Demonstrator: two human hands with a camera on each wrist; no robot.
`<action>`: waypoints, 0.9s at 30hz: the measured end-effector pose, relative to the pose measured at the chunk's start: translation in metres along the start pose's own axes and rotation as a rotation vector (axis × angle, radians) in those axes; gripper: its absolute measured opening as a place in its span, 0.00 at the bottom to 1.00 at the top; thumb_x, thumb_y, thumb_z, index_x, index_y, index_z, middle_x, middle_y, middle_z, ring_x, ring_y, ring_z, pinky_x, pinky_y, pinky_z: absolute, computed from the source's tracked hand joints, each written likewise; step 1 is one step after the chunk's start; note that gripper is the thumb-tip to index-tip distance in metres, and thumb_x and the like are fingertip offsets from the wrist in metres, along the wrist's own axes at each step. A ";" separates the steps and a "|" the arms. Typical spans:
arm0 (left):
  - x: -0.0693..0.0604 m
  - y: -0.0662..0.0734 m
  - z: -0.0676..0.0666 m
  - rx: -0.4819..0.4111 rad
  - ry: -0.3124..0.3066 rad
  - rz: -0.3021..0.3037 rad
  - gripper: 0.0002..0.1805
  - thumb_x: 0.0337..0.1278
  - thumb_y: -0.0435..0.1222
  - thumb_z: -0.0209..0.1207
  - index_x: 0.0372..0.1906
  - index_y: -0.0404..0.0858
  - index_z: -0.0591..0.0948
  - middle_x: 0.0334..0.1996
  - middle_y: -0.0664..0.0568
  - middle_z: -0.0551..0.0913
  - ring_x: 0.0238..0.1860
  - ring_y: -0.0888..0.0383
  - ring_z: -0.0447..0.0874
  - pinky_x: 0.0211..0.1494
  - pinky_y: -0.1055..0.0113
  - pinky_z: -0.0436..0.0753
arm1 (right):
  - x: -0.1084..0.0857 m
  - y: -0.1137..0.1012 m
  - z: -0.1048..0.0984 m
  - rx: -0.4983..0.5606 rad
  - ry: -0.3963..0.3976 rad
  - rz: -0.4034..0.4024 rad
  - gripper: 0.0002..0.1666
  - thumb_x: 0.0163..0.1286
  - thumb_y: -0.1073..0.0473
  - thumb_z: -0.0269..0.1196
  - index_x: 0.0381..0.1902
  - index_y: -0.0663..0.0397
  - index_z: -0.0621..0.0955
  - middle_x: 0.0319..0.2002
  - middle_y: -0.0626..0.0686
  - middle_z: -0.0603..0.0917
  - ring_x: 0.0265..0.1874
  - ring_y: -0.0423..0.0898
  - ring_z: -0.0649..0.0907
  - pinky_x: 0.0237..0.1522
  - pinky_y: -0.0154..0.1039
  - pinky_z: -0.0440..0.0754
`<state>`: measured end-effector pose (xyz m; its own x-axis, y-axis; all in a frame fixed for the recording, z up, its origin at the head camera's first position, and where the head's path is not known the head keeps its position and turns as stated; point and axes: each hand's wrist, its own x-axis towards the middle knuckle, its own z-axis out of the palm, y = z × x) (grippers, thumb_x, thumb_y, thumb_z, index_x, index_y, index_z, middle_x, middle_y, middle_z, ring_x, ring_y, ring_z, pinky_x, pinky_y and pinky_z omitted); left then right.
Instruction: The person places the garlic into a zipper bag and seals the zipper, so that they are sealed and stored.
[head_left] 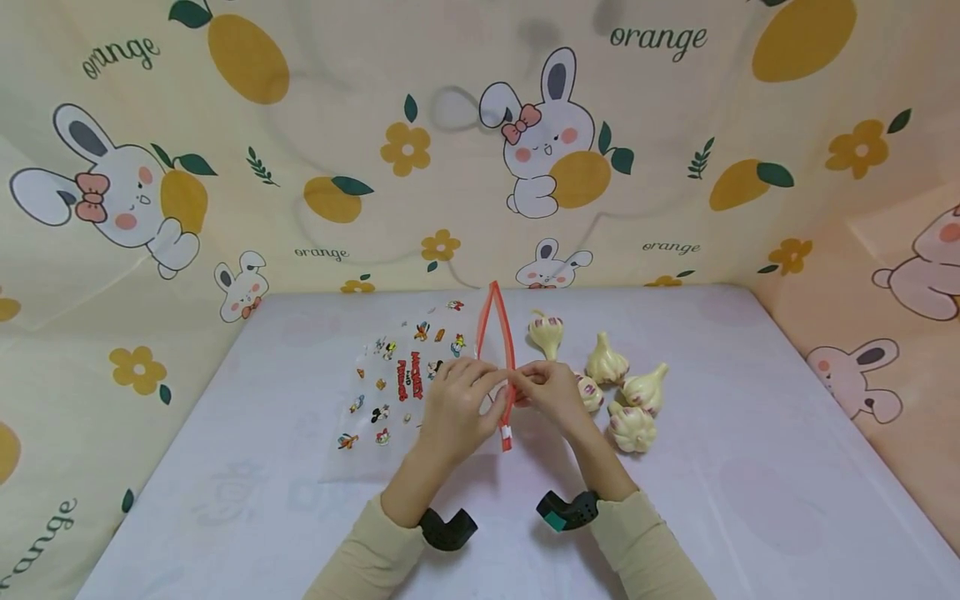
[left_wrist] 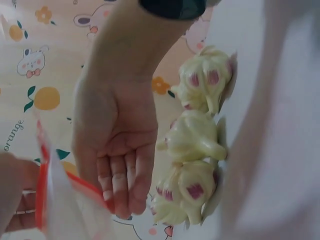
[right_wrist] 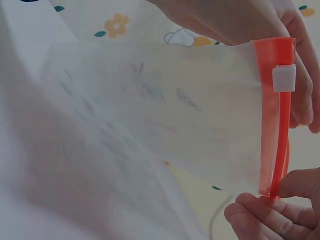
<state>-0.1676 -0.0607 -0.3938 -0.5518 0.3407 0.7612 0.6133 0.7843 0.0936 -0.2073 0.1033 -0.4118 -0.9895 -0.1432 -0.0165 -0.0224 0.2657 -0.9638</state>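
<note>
A clear bag (head_left: 390, 375) with cartoon prints and a red zip edge (head_left: 510, 333) lies on the table, its mouth parted toward the right. My left hand (head_left: 459, 408) is at the mouth's left side, fingers bent around the edge. The red strip is pinched between thumb and fingers of my right hand (head_left: 555, 396). A white slider (right_wrist: 284, 78) sits near one end of the strip, the end closest to me. Several garlic bulbs (head_left: 632, 427) lie just right of my right hand; in the left wrist view some bulbs (left_wrist: 192, 135) stand beyond it.
The pale table (head_left: 750, 500) reaches back to a patterned cloth (head_left: 645, 108) with rabbits and oranges, which also rises at both sides. Black bands with devices (head_left: 448, 531) are on both wrists.
</note>
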 end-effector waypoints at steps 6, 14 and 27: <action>0.000 0.007 0.001 0.004 0.041 -0.103 0.08 0.47 0.34 0.69 0.36 0.41 0.88 0.33 0.53 0.86 0.41 0.56 0.83 0.49 0.59 0.81 | -0.001 -0.004 0.002 -0.009 0.007 0.011 0.15 0.67 0.63 0.62 0.40 0.75 0.82 0.27 0.61 0.88 0.20 0.35 0.83 0.29 0.33 0.88; 0.001 0.010 -0.002 -0.063 0.022 -0.203 0.11 0.45 0.31 0.70 0.38 0.40 0.87 0.34 0.52 0.86 0.43 0.54 0.83 0.47 0.61 0.81 | 0.000 -0.003 0.003 -0.011 0.010 -0.015 0.15 0.66 0.62 0.62 0.40 0.75 0.81 0.27 0.63 0.88 0.19 0.34 0.83 0.29 0.33 0.87; 0.003 0.009 -0.006 -0.220 0.013 -0.490 0.28 0.42 0.28 0.69 0.55 0.36 0.79 0.41 0.45 0.78 0.42 0.53 0.76 0.43 0.63 0.80 | -0.001 -0.003 0.004 -0.024 0.012 -0.019 0.13 0.65 0.64 0.62 0.38 0.74 0.82 0.26 0.64 0.88 0.19 0.36 0.83 0.29 0.36 0.88</action>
<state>-0.1601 -0.0558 -0.3865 -0.7971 -0.0453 0.6021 0.3902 0.7223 0.5709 -0.2057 0.0986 -0.4099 -0.9906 -0.1370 0.0052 -0.0446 0.2862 -0.9571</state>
